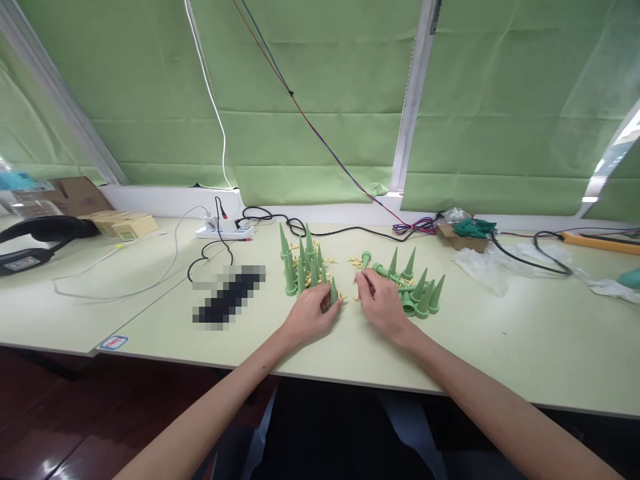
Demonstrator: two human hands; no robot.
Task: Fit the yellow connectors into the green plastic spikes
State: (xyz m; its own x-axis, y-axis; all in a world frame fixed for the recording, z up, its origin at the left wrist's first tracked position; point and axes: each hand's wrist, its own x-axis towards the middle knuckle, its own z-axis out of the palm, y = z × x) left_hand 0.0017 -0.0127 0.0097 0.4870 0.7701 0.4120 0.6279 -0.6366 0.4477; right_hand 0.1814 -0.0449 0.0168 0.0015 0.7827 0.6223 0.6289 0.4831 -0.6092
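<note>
My left hand (311, 313) rests on the table with its fingers closed around a green plastic cone (333, 293) that stands point up. Just behind it, a cluster of green cones (290, 277) stands upright, with small yellow pieces (327, 261) scattered among and beside them. To the right, my right hand (383, 301) has thumb and fingers pinched together over the table; what is between the fingertips, if anything, is too small to make out. Beside that hand is a second group of green cones (423, 300), some upright and some lying down, with more yellow pieces.
A power strip (225, 231) with cables lies at the back left, near a pixelated dark object (230, 297). Headphones (45, 237) and small boxes (133, 227) are far left. At the back right are a cardboard box (463, 240) and clear plastic bags (483, 270).
</note>
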